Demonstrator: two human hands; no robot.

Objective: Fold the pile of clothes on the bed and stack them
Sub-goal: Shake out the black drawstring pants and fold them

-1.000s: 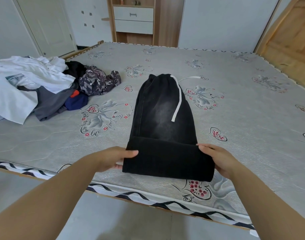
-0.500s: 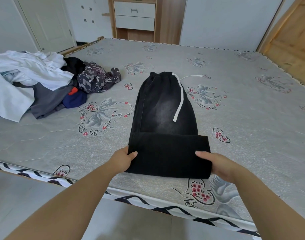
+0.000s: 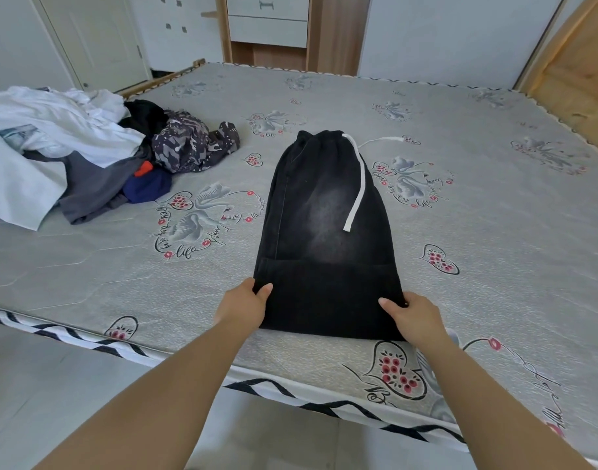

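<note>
Black denim trousers [image 3: 328, 239], folded oblong, pinched at near corners by left hand [image 3: 243, 305] and right hand [image 3: 414, 317].

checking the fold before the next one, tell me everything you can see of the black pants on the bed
The black pants look like faded denim, with a pale washed patch mid-leg. They lie flat near the mattress front edge, legs folded together, gathered waistband at the far end. The leg ends are folded up over the near part. One white drawstring lies across the fabric; another trails onto the mattress. The left hand and right hand grip the folded end's two sides.
</note>
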